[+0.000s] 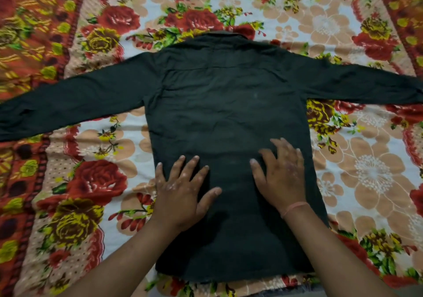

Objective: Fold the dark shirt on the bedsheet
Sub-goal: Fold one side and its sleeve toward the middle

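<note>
The shirt [219,104] lies flat and back-up in the middle of the bedsheet [357,173], collar [219,34] at the far end and hem [229,276] nearest the person. Its body is a tall dark panel with fairly straight side edges. The hem runs almost level and ends just short of the sheet's near edge. The left sleeve [68,104] stretches out from the shirt's shoulder and slopes a little toward the person, its cuff end passing out of view at the frame's left side. The right sleeve [366,83] reaches out the other way and is cut off by the frame's right side too. The left hand [180,189] rests palm-down on the shirt's lower left part, fingers straight and spread, the little finger right at the side edge and the thumb pointing inward. The right hand [281,175] lies flat on the lower right part, fingers fanned, inside the shirt's right edge; a thin pink band [294,207] circles that wrist. Between the hands a strip of bare cloth stays uncovered. Open floral sheet shows on both sides of the shirt's body below the sleeves, and more beyond the collar. The sheet's red-and-yellow border lies well out to the shirt's left.
</note>
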